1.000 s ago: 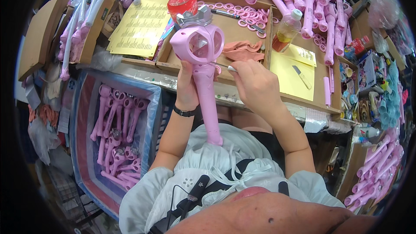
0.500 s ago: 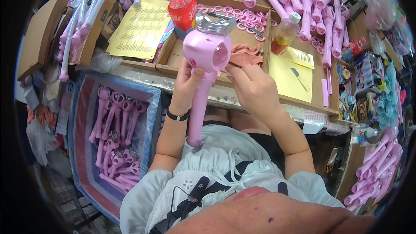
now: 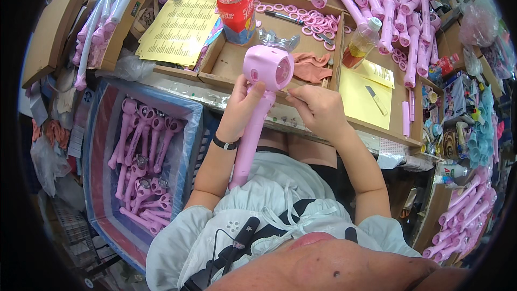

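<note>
My left hand point(image 3: 240, 109) is wrapped round the neck of a pink toy wand point(image 3: 257, 129), just under its round head. The wand tilts, with its lower end near my lap and a silver crown point(image 3: 277, 40) on top. A round opening in the head faces right. My right hand point(image 3: 322, 109) is held just right of the wand's neck, apart from it, thumb and forefinger pinched together. Anything between those fingertips is too small to make out. Behind the wand, an orange cloth point(image 3: 307, 68) lies in a cardboard tray point(image 3: 222, 63).
Pink rings point(image 3: 318, 24) and a black pen point(image 3: 284, 18) lie in the tray. Around it are a red-labelled bottle point(image 3: 236, 11), an amber-liquid bottle point(image 3: 360, 44), yellow sticker sheets point(image 3: 177, 27) and a craft knife point(image 3: 376, 100). A blue crate point(image 3: 196, 129) of wands stands left.
The wand has shifted slightly right and down in my left hand. My right fingers have drawn away from its neck toward the right, leaving a gap.
</note>
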Demonstrator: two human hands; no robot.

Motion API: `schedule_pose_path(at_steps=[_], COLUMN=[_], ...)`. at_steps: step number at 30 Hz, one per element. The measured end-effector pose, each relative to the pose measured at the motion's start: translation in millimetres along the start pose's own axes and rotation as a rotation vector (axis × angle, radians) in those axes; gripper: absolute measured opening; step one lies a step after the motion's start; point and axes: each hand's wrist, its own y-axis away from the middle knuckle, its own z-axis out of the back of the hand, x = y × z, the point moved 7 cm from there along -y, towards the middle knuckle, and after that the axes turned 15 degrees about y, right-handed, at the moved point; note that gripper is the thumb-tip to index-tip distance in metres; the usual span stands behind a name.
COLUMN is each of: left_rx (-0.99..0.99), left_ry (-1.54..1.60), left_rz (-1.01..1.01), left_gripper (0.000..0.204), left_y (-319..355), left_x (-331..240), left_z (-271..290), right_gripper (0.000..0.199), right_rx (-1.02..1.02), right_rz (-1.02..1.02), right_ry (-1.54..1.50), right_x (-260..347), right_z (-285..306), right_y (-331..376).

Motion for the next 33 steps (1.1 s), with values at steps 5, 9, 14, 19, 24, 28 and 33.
schedule_pose_path(at_steps=[5, 9, 14, 19, 24, 28, 33], left_rx=[0.002, -0.005, 0.024, 0.017, 0.030, 0.019, 0.000], left_ry=[0.070, 0.099, 0.100, 0.117, 0.060, 0.012, -0.088], left_rz=[0.019, 0.029, 0.057, 0.048, 0.058, 0.010, -0.065], left_gripper=[0.044, 0.047, 0.049, 0.047, 0.043, 0.042, 0.044], left_y=[-3, -4, -5, -3, -2, 0, 5], left_x=[1, 0, 3, 3, 7, 5, 2], left_z=[2, 5, 2, 1, -3, -2, 0], right_gripper=[0.012, 0.016, 0.016, 0.015, 0.014, 0.013, 0.012], right_rx=[0.041, -0.069, -0.101, -0.101, -0.076, -0.092, 0.073], right_rz=[-0.190, -0.033, -0.015, -0.079, -0.026, -0.082, -0.362], right_ry=[-0.056, 0.085, 0.094, 0.091, 0.084, 0.049, -0.261], right_x=[-2, 14, 17, 14, 13, 10, -8], right_z=[-8, 3, 8, 12, 8, 5, -11], right_y=[10, 11, 9, 12, 9, 11, 23])
